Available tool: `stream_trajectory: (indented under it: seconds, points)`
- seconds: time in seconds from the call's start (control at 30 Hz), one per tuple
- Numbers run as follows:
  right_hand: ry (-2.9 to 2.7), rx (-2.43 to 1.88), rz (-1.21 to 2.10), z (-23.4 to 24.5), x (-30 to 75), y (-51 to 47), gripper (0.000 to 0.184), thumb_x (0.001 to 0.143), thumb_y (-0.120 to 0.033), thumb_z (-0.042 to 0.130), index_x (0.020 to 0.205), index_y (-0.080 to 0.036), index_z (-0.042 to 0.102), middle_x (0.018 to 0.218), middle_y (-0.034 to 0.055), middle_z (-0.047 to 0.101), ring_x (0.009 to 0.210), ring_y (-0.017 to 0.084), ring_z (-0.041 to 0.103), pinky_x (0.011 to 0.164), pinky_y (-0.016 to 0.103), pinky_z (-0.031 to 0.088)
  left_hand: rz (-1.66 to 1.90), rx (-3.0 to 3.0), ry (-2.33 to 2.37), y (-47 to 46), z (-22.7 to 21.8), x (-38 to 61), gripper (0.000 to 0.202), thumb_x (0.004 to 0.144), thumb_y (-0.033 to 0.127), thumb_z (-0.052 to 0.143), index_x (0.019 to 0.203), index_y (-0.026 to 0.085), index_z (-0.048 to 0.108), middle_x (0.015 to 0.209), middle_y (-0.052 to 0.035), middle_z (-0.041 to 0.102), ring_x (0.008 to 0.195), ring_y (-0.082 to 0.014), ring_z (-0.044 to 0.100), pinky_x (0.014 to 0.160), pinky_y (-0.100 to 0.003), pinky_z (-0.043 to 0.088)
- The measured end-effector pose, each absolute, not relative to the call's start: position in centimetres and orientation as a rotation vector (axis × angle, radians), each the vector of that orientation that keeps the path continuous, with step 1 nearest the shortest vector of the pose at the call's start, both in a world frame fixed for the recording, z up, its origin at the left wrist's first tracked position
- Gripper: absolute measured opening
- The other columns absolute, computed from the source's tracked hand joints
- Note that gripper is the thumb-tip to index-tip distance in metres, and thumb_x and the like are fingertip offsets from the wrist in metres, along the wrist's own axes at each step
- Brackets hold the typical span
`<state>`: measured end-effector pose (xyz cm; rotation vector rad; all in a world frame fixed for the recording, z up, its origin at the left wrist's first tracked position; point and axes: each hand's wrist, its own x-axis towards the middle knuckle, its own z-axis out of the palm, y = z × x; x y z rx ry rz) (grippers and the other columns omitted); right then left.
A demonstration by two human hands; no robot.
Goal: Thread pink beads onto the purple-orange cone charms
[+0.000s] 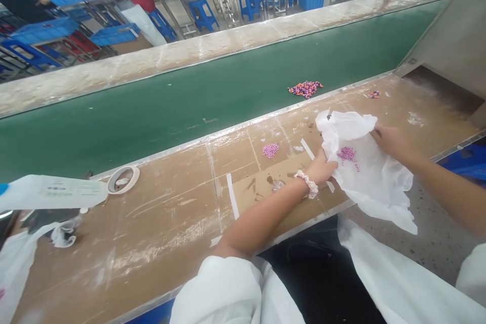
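Note:
A translucent white plastic bag [383, 177] hangs between my two hands, over the front edge of the bench. Small pink and purple beads [347, 154] show through its film. My left hand [321, 166] pinches the bag's left side. On the opposite side my right hand [387, 139] grips its upper edge, with some fingers hidden behind the film. A small pile of pink beads [271, 150] lies on the bench, left of the bag. Below that pile, a cardboard sheet [250, 187] is held down by white tape strips, partly covered by my left forearm.
Beyond the brown bench [170, 212] runs a green conveyor belt [159, 116] bearing a pile of orange and purple pieces [306, 89]. A tape roll [123, 180] and a white bottle [56, 192] lie at left. A metal housing [451, 35] rises at right. Several people work beyond.

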<state>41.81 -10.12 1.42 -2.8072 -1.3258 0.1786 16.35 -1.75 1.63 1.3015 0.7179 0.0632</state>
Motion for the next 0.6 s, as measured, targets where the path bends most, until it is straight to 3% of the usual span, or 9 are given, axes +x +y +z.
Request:
stream_trajectory:
  seconds: [0.13, 0.33, 0.5, 0.6]
  points:
    - [-1.324, -2.784, 0.199, 3.3, 41.0, -9.3, 0.021, 0.097, -0.034, 0.054, 0.105, -0.017, 0.061, 0.093, 0.0028, 0.062, 0.081, 0.015, 0.061, 0.075, 0.033, 0.052, 0.063, 1.24, 0.739, -0.9, 3.5, 14.3, 0.073, 0.074, 0.014, 0.054, 0.143, 0.018, 0.029, 0.127, -0.0158, 0.059, 0.083, -0.0205, 0.067, 0.061, -0.03, 0.058]
    - [-1.436, -2.607, 0.193, 5.8, 38.7, -6.5, 0.015, 0.095, -0.02, 0.048, 0.081, -0.019, 0.055, 0.071, 0.0012, 0.056, 0.063, 0.015, 0.047, 0.065, 0.028, 0.036, 0.118, 1.206, 0.809, 1.8, 5.1, 10.2, 0.067, 0.075, 0.018, 0.055, 0.14, 0.019, 0.036, 0.114, -0.0122, 0.064, 0.083, -0.0202, 0.066, 0.06, -0.029, 0.056]
    - [-1.594, -2.404, 0.279, 6.0, 34.9, -2.2, 0.016, 0.093, -0.022, 0.045, 0.082, -0.018, 0.056, 0.081, 0.0078, 0.065, 0.072, 0.019, 0.054, 0.066, 0.029, 0.037, 0.242, 1.218, 0.838, 3.8, 6.5, 5.2, 0.068, 0.073, 0.022, 0.062, 0.139, 0.023, 0.043, 0.108, -0.0087, 0.067, 0.081, -0.0198, 0.065, 0.066, -0.03, 0.055]
    - [-1.717, -2.275, 0.356, 5.1, 32.3, 0.4, 0.02, 0.092, -0.024, 0.042, 0.087, -0.019, 0.061, 0.091, 0.0092, 0.069, 0.081, 0.022, 0.059, 0.069, 0.029, 0.04, 0.327, 1.161, 0.878, 4.4, 7.8, 1.9, 0.058, 0.072, 0.022, 0.064, 0.128, 0.019, 0.053, 0.104, -0.0084, 0.069, 0.081, -0.0185, 0.065, 0.069, -0.03, 0.054]
